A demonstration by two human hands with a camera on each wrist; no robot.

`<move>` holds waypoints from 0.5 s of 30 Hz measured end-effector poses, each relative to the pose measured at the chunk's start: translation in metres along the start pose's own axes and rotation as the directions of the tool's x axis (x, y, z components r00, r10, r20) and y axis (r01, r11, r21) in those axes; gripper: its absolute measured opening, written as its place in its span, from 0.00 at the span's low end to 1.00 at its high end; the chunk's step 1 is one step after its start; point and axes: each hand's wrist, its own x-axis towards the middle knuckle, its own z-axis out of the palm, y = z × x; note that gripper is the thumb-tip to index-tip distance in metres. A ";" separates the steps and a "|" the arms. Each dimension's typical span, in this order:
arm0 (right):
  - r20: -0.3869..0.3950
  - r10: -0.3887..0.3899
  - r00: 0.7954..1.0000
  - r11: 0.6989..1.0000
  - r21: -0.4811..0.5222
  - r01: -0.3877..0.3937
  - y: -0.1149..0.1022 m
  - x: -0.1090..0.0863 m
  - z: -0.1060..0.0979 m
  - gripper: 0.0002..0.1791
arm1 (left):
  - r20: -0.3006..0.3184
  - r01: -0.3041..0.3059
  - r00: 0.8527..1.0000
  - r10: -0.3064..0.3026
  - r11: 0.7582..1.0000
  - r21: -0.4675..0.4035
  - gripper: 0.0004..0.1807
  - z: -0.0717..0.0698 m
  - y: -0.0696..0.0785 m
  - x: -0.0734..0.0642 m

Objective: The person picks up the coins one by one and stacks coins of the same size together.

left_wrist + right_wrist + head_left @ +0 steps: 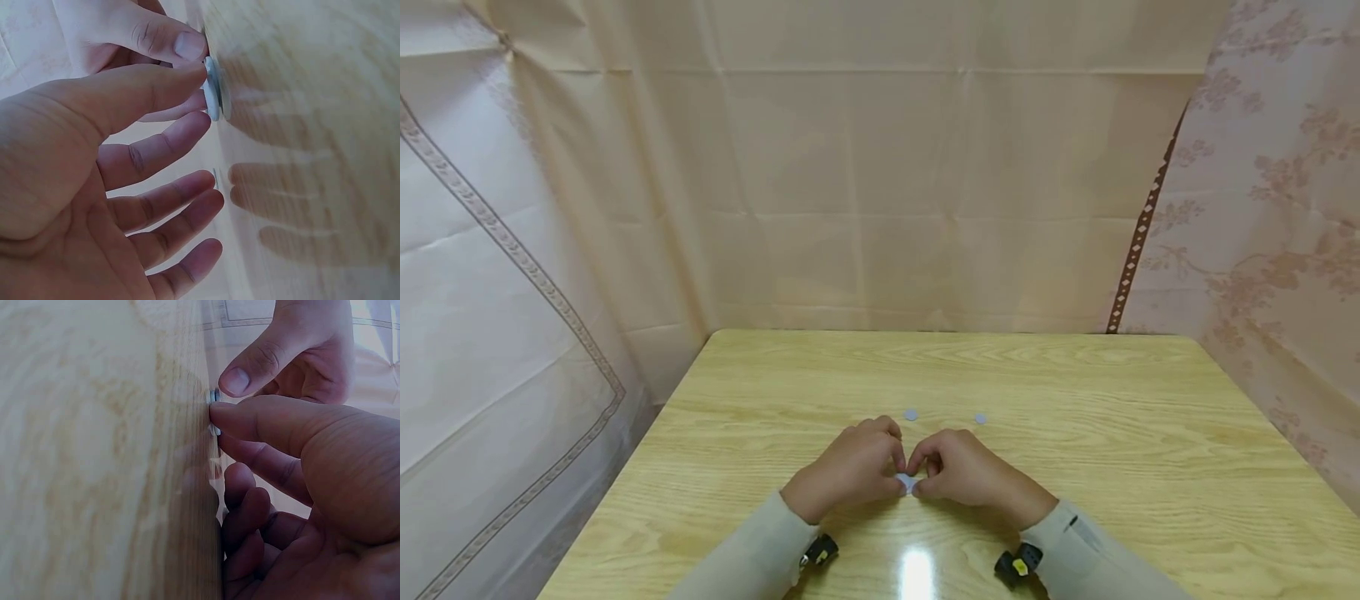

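Both hands meet over the table in the head view, at a small pale white disc (907, 482). My left hand (855, 468) pinches the disc (212, 90) by its edges between thumb and index finger, the other fingers spread loosely in the left wrist view. From the other side, my right hand (964, 468) holds the disc between thumb and index finger, its remaining fingers curled in the right wrist view. Close over the tabletop, the disc (214, 430) is mostly covered by fingertips there.
Two more small pale discs, one (911, 414) just beyond the hands and another (981, 418) to its right, lie on the wood-grain table (1112, 467). Cloth curtains (880, 192) hang behind the table's far edge and at both sides.
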 end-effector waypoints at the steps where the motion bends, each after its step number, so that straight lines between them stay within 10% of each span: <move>1: 0.000 -0.001 1.000 1.000 -0.001 0.001 0.000 0.000 0.000 0.07 | 0.002 0.005 1.000 -0.005 1.000 -0.002 0.10 0.000 -0.001 0.000; 15: 0.001 0.005 1.000 1.000 -0.001 -0.005 0.001 0.000 0.000 0.06 | 0.003 0.006 1.000 -0.006 1.000 0.017 0.08 -0.001 -0.006 0.000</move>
